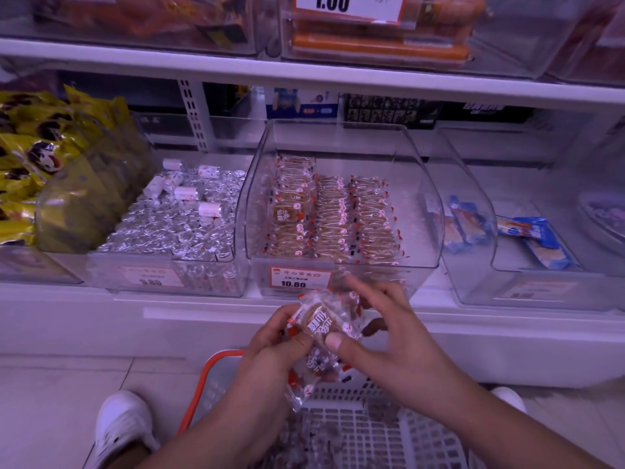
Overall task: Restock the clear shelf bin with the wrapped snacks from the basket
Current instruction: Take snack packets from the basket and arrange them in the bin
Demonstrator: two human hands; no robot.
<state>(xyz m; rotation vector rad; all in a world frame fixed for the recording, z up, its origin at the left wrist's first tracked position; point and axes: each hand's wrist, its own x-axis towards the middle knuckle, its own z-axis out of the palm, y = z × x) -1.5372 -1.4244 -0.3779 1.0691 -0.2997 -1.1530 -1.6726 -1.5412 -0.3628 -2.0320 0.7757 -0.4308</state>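
Hands: left hand [270, 336] & right hand [382, 330] both clamped on snacks [321, 324], loose stack.
Risk: slippery wrappers, some drop short of bin [341, 265] ahead, or miss basket [389, 431] below.

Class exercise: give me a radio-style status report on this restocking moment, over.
Left hand and right hand both holding wrapped snacks above the basket. Clear bin part filled, rows standing. Nothing blocking the bin mouth.

head view looks down, close over the shelf bin [341, 198].
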